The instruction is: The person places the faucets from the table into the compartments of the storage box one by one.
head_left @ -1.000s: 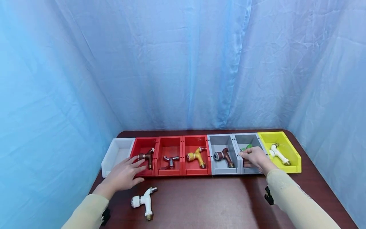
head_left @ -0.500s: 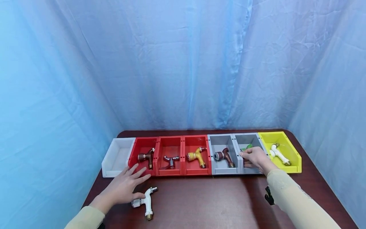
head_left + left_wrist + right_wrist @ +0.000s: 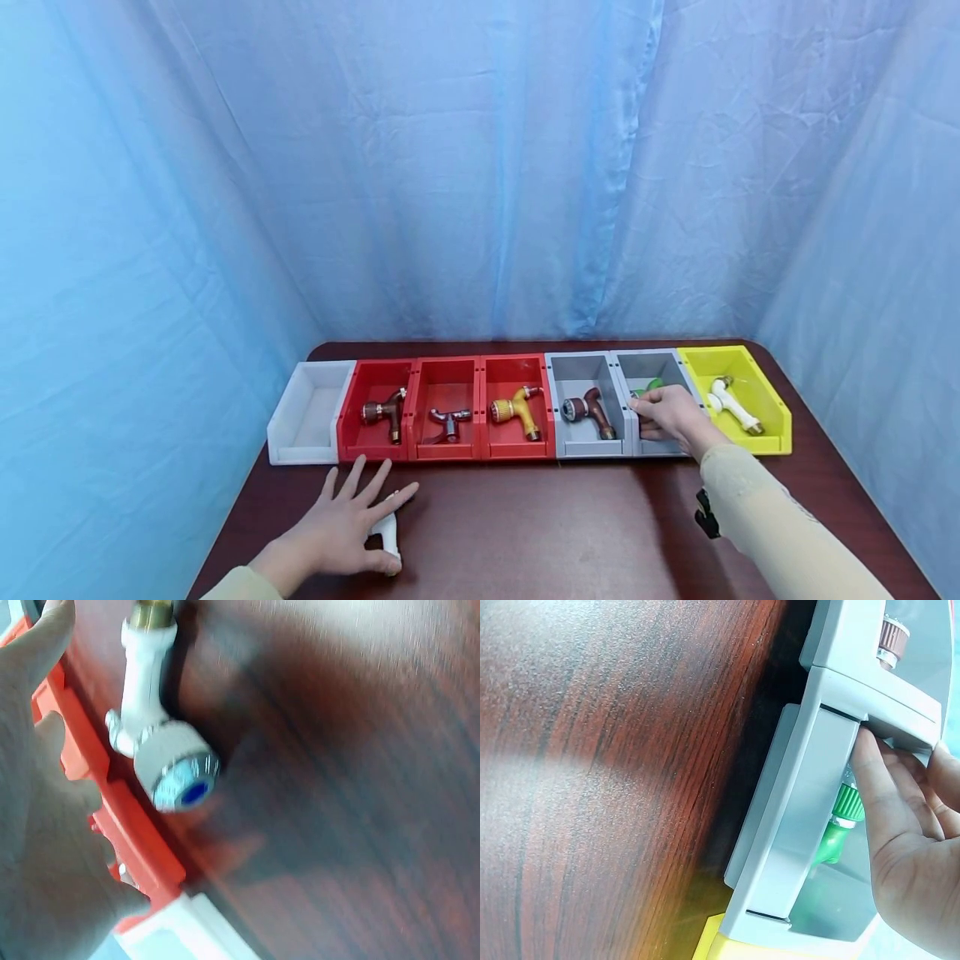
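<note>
My left hand [image 3: 337,529] hovers over a white faucet [image 3: 387,533], fingers spread, thumb by its end. The left wrist view shows that white faucet [image 3: 146,682] lying on the table, with a brass thread and a blue-centred knob. Far to the right, my right hand [image 3: 671,417] reaches into a grey bin [image 3: 652,361]. In the right wrist view its thumb and fingers pinch the side wall of this grey bin [image 3: 799,817]. A green faucet [image 3: 845,806] lies inside, beside the fingers and apparently not held; the hand partly hides it.
Along the table's back runs a row of bins: a white bin [image 3: 311,408] without contents, red ones with a bronze faucet [image 3: 386,412], a chrome faucet [image 3: 450,423] and a yellow faucet [image 3: 517,410], a grey one with a brown faucet [image 3: 591,412], and a yellow bin [image 3: 778,429] with a white faucet [image 3: 735,404].
My left hand has drawn back from the left red bin towards the near side, and now covers part of the white faucet on the table. The right hand has stayed still.
</note>
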